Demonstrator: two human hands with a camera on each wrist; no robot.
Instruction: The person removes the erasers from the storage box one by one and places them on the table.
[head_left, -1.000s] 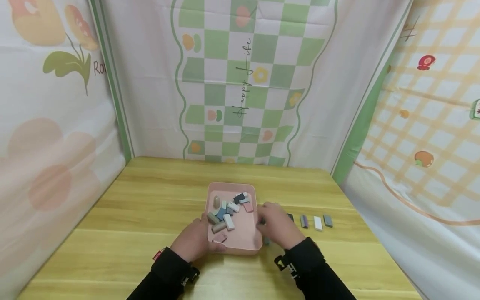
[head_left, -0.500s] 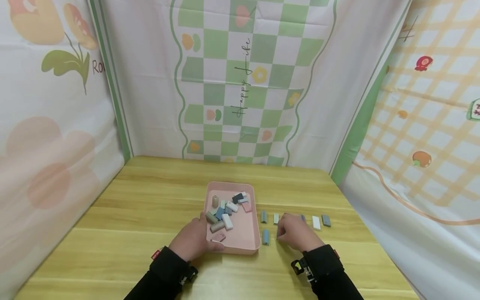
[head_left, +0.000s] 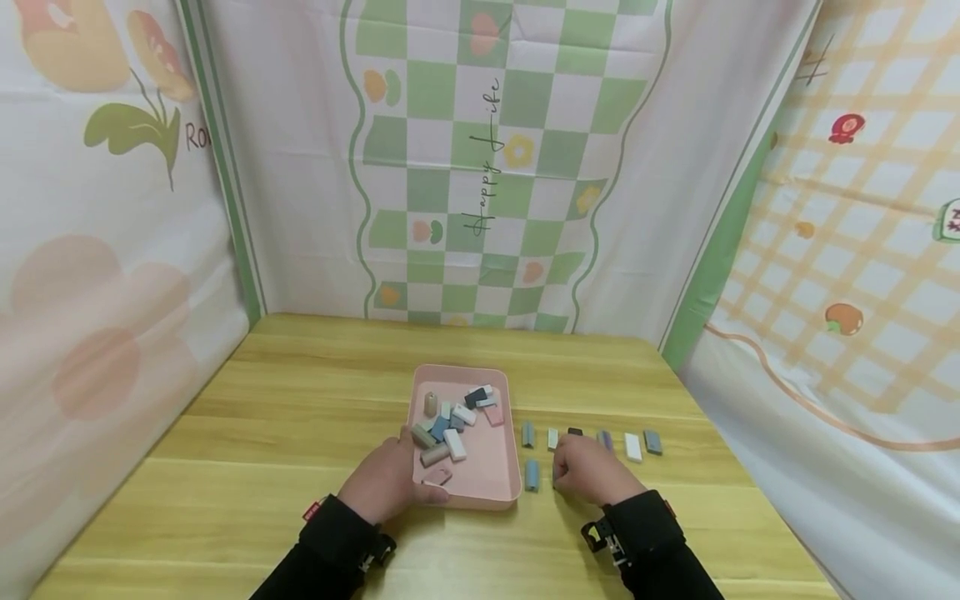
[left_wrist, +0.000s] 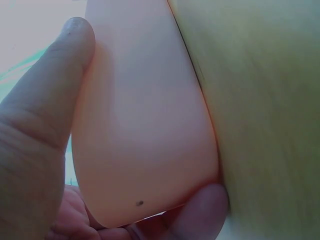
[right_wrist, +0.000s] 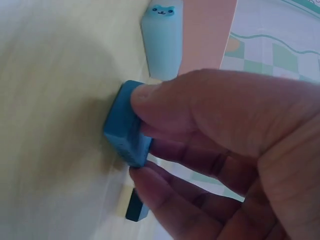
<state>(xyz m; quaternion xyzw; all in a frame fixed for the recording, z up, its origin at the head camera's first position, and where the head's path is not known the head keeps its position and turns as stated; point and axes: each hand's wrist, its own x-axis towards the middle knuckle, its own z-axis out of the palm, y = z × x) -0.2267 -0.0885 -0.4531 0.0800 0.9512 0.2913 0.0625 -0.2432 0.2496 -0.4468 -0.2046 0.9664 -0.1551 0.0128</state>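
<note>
My left hand (head_left: 386, 475) grips the near left corner of a shallow pink tray (head_left: 487, 479); in the left wrist view its thumb lies along the tray wall (left_wrist: 145, 110) and fingers curl round the end. Inside the tray lie several small erasers, among them a white one (head_left: 454, 444) and a dark one (head_left: 476, 398). Right of the tray, my right hand (head_left: 596, 471) pinches a blue slant-ended eraser (right_wrist: 122, 117) between thumb and fingertips, low over the table. Beside it stands a light blue eraser (right_wrist: 162, 45) with a small animal face.
A row of erasers runs rightward from the tray: a grey-blue one (head_left: 528, 434), a pale green one (head_left: 552, 438), a black one (head_left: 574, 432), a purple-grey one (head_left: 605, 440), a white one (head_left: 633, 447) and a grey one (head_left: 652, 442). Printed cloth (head_left: 495, 167) hangs around the wooden table (head_left: 300, 375).
My right hand has moved right from the tray's edge to the table, uncovering the light blue eraser and the row's left end. Over the last half second it barely shifts. The left hand stays put.
</note>
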